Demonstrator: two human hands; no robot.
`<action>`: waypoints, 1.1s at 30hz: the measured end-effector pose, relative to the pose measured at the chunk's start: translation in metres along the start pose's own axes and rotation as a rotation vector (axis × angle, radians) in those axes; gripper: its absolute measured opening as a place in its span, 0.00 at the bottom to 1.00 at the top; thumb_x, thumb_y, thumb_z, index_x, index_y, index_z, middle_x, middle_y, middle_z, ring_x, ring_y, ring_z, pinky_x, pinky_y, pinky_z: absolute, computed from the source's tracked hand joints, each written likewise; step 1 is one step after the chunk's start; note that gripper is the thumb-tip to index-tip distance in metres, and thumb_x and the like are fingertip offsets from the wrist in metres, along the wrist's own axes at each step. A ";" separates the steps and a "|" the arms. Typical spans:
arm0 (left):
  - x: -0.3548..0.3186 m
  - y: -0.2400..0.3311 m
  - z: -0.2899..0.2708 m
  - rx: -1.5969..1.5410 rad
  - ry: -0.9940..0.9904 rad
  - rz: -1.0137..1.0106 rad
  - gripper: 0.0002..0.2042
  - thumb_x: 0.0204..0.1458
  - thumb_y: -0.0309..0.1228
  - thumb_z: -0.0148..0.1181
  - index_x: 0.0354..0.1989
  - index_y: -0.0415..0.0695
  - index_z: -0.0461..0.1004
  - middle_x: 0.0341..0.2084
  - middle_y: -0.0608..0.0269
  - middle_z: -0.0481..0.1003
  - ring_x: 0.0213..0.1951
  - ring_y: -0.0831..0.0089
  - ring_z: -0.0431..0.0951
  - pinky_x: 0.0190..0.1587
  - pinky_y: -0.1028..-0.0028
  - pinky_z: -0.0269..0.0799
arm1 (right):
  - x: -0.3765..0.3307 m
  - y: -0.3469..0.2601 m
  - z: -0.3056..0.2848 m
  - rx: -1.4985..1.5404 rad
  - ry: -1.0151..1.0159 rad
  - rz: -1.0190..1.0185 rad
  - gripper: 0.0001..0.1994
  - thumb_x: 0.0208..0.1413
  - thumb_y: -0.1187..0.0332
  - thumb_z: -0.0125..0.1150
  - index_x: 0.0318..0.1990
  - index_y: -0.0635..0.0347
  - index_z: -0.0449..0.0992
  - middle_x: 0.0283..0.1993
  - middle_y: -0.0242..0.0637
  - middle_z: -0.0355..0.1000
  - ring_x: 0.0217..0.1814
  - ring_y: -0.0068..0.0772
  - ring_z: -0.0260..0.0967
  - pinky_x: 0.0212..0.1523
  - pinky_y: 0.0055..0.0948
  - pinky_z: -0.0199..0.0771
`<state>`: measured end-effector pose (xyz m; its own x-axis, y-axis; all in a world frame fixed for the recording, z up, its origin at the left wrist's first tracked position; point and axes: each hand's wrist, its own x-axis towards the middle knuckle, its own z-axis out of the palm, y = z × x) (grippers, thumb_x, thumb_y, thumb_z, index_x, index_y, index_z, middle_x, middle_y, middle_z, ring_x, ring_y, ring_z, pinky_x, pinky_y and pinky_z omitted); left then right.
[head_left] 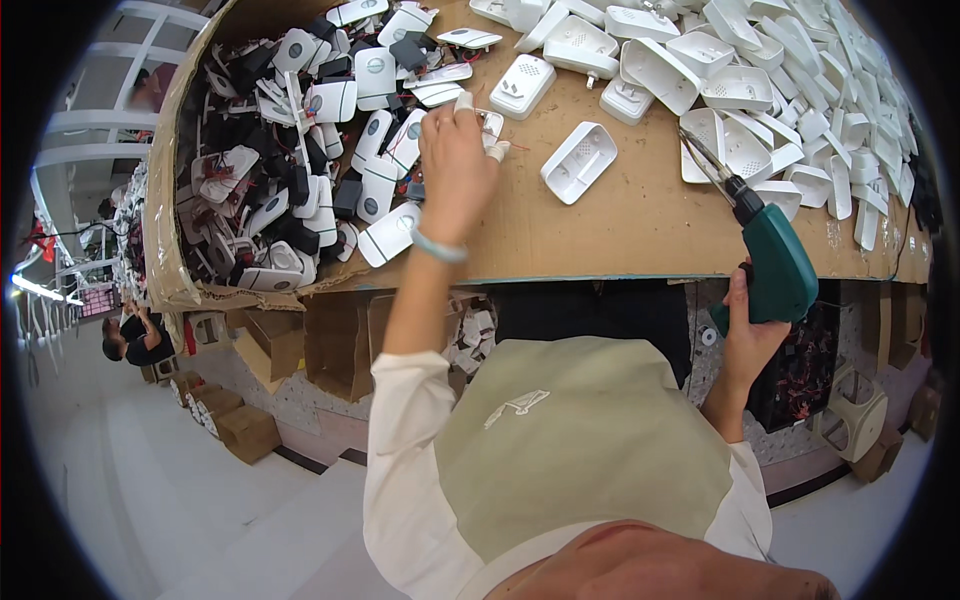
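Observation:
My right hand grips a green pistol-shaped soldering gun by its handle. Its thin metal tip points up and left, over the white shells at the right. Further left, my left hand reaches to the edge of the parts heap, with pale covers on some fingertips. Its fingers close around a small white part with thin red wires, partly hidden by the hand. An open white plastic shell lies on the cardboard between my hands. Just beyond the left hand rests a white housing with slots and small holes.
A cardboard-walled heap of white covers and black parts fills the left. White shells are piled at the far right. Below the cardboard tabletop stand boxes and a plastic stool. Another person is at the far left.

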<state>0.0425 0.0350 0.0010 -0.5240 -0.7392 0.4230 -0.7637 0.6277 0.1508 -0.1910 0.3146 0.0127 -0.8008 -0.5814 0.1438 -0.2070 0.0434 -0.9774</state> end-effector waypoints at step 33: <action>-0.087 0.054 -0.020 -0.478 0.070 -0.079 0.19 0.49 0.15 0.64 0.50 0.43 0.82 0.34 0.58 0.78 0.35 0.62 0.80 0.38 0.66 0.77 | -0.005 0.009 0.004 0.117 -0.154 0.089 0.13 0.56 0.74 0.72 0.46 0.66 0.78 0.41 0.31 0.76 0.40 0.21 0.70 0.45 0.22 0.71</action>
<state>0.0547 0.1382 -0.0103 -0.4326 -0.7813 0.4499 -0.5329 0.6241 0.5714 -0.1862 0.3148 0.0029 -0.7161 -0.6969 0.0393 -0.0651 0.0107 -0.9978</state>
